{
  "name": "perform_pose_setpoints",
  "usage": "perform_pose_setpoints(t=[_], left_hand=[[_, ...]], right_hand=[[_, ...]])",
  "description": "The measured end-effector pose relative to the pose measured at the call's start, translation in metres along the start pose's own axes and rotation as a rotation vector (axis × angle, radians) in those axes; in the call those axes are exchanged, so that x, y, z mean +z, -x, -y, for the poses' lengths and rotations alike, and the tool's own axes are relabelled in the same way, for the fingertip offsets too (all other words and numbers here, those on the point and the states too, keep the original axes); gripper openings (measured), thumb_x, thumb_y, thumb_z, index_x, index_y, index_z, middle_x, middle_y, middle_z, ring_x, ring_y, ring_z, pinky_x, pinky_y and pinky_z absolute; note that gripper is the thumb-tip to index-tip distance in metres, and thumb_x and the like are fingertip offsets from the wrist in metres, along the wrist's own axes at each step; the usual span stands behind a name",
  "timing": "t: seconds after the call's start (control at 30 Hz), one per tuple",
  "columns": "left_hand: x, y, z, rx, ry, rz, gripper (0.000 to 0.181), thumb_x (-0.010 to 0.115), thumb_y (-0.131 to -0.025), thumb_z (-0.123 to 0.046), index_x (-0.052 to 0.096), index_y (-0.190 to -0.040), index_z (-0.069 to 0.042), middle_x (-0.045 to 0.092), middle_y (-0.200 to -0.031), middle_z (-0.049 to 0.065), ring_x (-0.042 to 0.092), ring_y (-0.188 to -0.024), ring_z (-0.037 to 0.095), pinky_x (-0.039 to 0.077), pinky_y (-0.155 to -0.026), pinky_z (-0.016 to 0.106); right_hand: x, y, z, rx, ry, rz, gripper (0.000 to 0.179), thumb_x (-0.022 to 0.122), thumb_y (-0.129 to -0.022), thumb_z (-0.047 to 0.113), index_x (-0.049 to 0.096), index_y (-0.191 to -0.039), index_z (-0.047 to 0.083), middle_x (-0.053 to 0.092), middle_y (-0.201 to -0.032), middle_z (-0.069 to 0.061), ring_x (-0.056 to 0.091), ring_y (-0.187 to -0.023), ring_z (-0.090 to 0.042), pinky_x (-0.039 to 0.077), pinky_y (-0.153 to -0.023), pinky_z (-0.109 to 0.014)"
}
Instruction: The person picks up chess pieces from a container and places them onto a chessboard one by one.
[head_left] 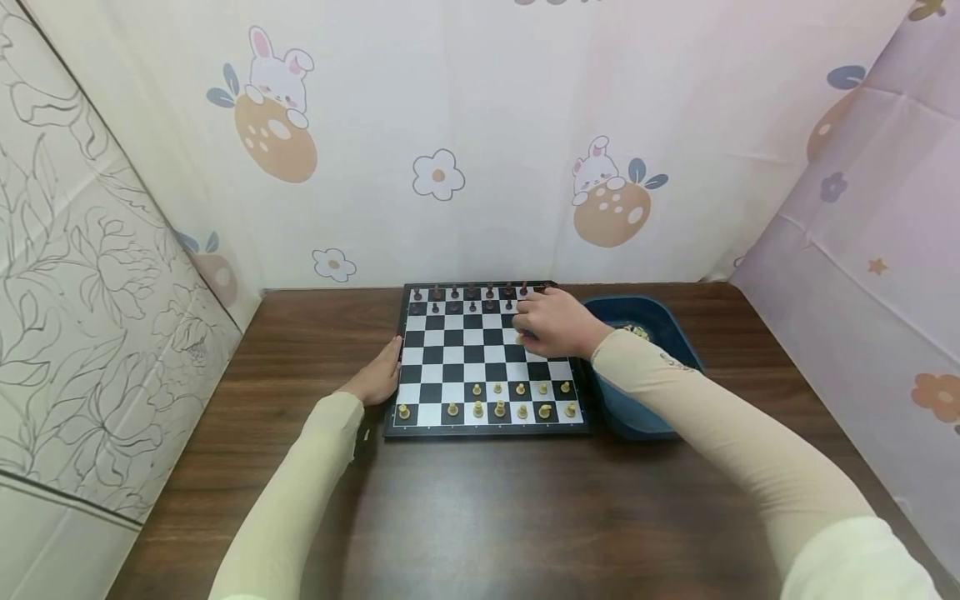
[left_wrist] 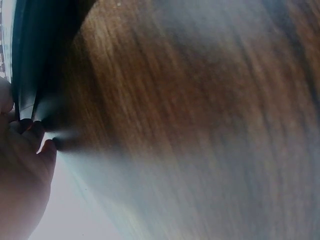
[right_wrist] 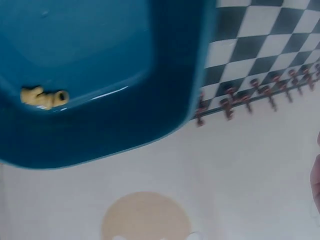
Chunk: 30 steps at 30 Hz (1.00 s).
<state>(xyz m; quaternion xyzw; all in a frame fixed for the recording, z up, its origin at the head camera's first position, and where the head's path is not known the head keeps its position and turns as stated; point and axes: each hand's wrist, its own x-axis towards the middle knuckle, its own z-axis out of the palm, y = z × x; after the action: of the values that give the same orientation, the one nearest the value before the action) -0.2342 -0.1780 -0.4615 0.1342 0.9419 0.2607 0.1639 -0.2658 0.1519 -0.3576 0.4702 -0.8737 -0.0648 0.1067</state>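
The chessboard (head_left: pixel 462 429) lies on the table with dark reddish-brown pieces (head_left: pixel 472 307) in two rows at the far side. Yellow pieces (head_left: pixel 499 408) stand in two rows at the near side, with gaps toward the left. Over the board's right half, my right hand (head_left: pixel 557 322) pinches a small yellow chess piece (head_left: pixel 519 337), mostly covered by the fingers. My left hand (head_left: pixel 378 375) touches the board's left edge with its fingers. In the left wrist view, its fingers (left_wrist: pixel 35 132) rest against the dark board side (left_wrist: pixel 35 55).
A blue bin (head_left: pixel 637 417) stands close against the board's right side, partly under my right forearm. Yellow pieces (right_wrist: pixel 44 98) lie inside it. Behind the brown wooden table (head_left: pixel 480 508) hangs a printed curtain (head_left: pixel 495 225); a flower-patterned panel (head_left: pixel 105 267) borders the left.
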Motion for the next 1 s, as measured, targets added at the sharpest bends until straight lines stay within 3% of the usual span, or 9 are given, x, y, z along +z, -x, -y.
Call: perform_pose_setpoints(t=[0.17,0.57,1.0], left_hand=[[0.001,0.000,0.002,-0.002,-0.004,0.002,0.055,0.023,-0.103,-0.012,-0.001,-0.150,0.006,0.000,-0.157,0.022,0.002,-0.144,0.032,0.009,-0.115,0.044],[0.003,0.000,0.004,0.004,-0.006,-0.019,0.055,0.024,-0.103,-0.011,0.000,-0.149,0.007,0.002,-0.157,0.023,0.004,-0.144,0.033,0.009,-0.115,0.043],[0.001,-0.002,0.002,0.003,-0.008,-0.010,0.056,0.025,-0.103,-0.013,0.000,-0.150,0.005,0.002,-0.157,0.021,0.004,-0.144,0.030,0.010,-0.116,0.042]], right_hand=[[0.005,-0.017,0.016,-0.047,-0.014,0.019,0.014,0.070,-0.083,0.030,0.072,-0.090,0.018,0.066,-0.087,0.002,0.057,-0.079,-0.016,0.049,-0.067,-0.032],[0.013,-0.049,0.053,-0.186,-0.045,0.003,0.012,0.065,-0.084,0.028,0.071,-0.090,0.020,0.064,-0.085,0.006,0.055,-0.078,-0.013,0.043,-0.060,-0.028],[0.030,-0.066,0.078,-0.227,-0.056,0.090,0.014,0.062,-0.085,0.022,0.072,-0.093,0.019,0.066,-0.089,0.005,0.054,-0.078,-0.013,0.044,-0.064,-0.028]])
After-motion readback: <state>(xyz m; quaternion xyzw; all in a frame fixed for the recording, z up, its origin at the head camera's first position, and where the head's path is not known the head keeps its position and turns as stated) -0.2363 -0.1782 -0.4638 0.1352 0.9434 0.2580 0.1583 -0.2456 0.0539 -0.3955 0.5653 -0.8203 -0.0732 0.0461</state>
